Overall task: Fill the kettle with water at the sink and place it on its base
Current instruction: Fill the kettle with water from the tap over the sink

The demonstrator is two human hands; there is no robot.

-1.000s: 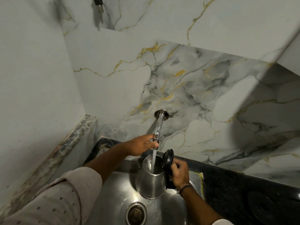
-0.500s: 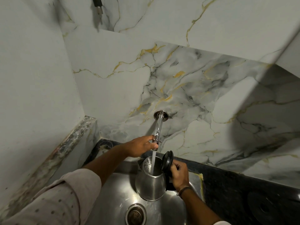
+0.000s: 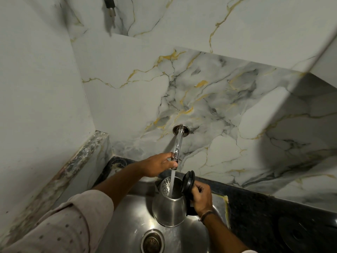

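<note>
From the head camera, a steel kettle [image 3: 169,209] is held upright over the basin of a stainless sink [image 3: 127,227], directly under a wall-mounted tap [image 3: 177,143]. A stream of water [image 3: 172,181] falls from the spout straight into the kettle's open mouth. The black lid [image 3: 188,182] stands flipped up on the right side of the opening, just clear of the stream.

The right hand [image 3: 201,198] grips the kettle's black handle, fingers curled tightly around it, with a band at the wrist. The left hand [image 3: 158,165] reaches across above the kettle to the tap's end, fingers pinched narrowly on its lever; its forearm and a pale dotted sleeve [image 3: 73,223] cross the left half of the basin.

The drain [image 3: 152,241] lies below the kettle, uncovered. To the right runs a dark worktop [image 3: 264,207], where a round black kettle base [image 3: 299,234] sits well apart from the kettle. A marble-patterned wall [image 3: 209,92] backs the sink, and a stone ledge [image 3: 76,161] borders its left side. A dark plug [image 3: 109,4] hangs at the top, blurred.
</note>
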